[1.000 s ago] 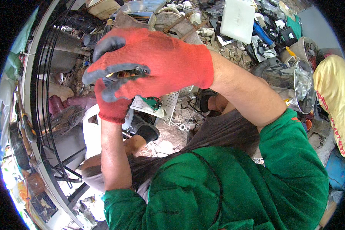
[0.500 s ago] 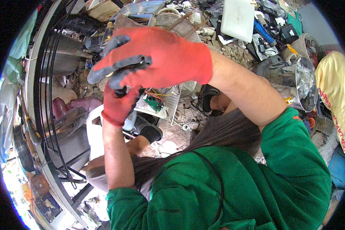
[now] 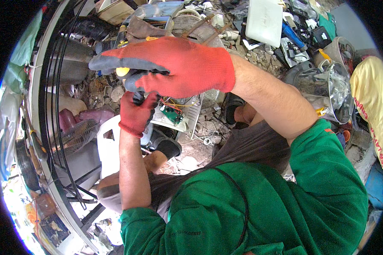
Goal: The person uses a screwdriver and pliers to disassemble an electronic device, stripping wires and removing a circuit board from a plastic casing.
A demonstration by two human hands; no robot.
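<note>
My right hand (image 3: 178, 68), in a red glove with dark grey coated fingers, reaches across above my left hand. Its fingers are stretched nearly straight, and a yellow-ended tool (image 3: 122, 71) shows between them and the thumb; the rest of that tool is hidden. Directly below, my left hand (image 3: 136, 114) in a matching glove is closed, thumb up, around something I cannot make out. Beside the left glove, a green circuit board (image 3: 172, 114) with red and yellow wires rests on a white slotted panel (image 3: 192, 114).
A white chair-like piece (image 3: 108, 142) and a fan guard (image 3: 78, 136) stand at the left, near a black metal frame (image 3: 51, 106). Rubble and electronic scrap cover the far ground. Clear buckets (image 3: 327, 91) and a yellow sack (image 3: 370, 102) are at right.
My right hand's fingers have straightened from a curl, baring more of the yellow tool end. My left hand has shifted slightly right and stays closed.
</note>
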